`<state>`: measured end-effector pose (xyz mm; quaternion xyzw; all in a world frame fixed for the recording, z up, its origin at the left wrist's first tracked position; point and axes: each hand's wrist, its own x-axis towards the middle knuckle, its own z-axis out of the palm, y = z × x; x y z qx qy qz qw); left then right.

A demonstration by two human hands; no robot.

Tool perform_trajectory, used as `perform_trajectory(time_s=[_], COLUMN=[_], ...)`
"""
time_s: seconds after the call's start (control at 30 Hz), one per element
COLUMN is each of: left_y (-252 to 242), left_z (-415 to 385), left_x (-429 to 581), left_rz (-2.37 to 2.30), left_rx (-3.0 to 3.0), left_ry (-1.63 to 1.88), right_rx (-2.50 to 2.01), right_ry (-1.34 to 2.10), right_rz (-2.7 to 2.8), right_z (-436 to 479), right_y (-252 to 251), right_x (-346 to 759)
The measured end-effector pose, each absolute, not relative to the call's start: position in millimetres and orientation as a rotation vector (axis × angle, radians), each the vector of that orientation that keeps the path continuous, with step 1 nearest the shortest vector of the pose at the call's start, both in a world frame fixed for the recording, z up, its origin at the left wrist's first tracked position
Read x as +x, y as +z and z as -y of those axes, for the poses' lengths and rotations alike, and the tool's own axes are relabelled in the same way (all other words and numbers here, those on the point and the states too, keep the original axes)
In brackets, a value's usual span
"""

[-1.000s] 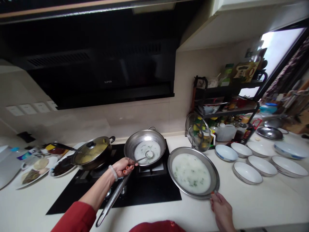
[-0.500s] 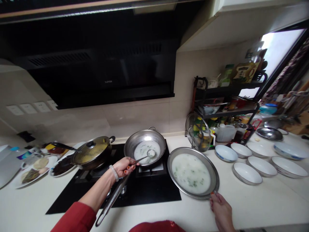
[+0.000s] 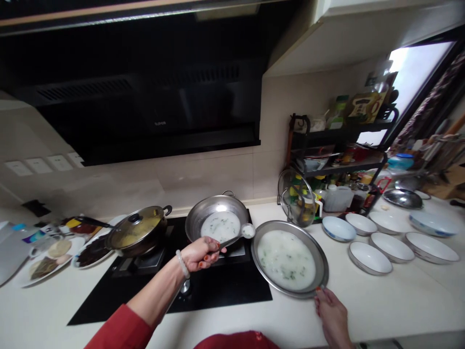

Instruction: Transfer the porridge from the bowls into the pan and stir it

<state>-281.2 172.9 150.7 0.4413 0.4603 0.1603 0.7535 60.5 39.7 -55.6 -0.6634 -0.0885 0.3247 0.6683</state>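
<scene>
My left hand is closed around the handle of a ladle, whose bowl carries white soup. The ladle's bowl hangs between the steel wok and a wide metal basin. White soup with green bits lies in the bottom of the wok on the cooktop. More of the same milky soup fills much of the basin. My right hand grips the basin's near right rim, fingers partly hidden. My left forearm covers most of the wok's long handle.
On the left, a lidded pan stands beside plates of food. Several white bowls sit on the right of the counter. Behind them are a black rack with bottles and a leaning glass lid. The range hood overhangs the cooktop.
My left hand has lifted the ladle out of the wok and moved it right, toward the basin. My right hand stays on the basin's rim. The view has shifted slightly.
</scene>
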Motion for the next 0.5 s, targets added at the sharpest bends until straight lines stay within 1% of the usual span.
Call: perform_trajectory(time_s=[0.13,0.27,0.37,0.5], left_y=[135,105,84,70], left_z=[-163,-151,-143,-134], left_x=[-257,-229,-211,-201], left_rz=[-1.017,-1.139,-1.235,-1.242], left_rx=[0.993,1.174,1.532,2.29], left_ry=[0.281,0.198,0.124,-0.03], right_rx=[-1.496,-1.496,-1.493,-1.484], right_ry=[0.792,0.799,0.801,0.799], right_rz=[0.099,0.088,0.09,0.087], right_z=[-40,-40,-39,-40], right_y=[-52,-47,-46,-46], right_x=[59,57,57,56])
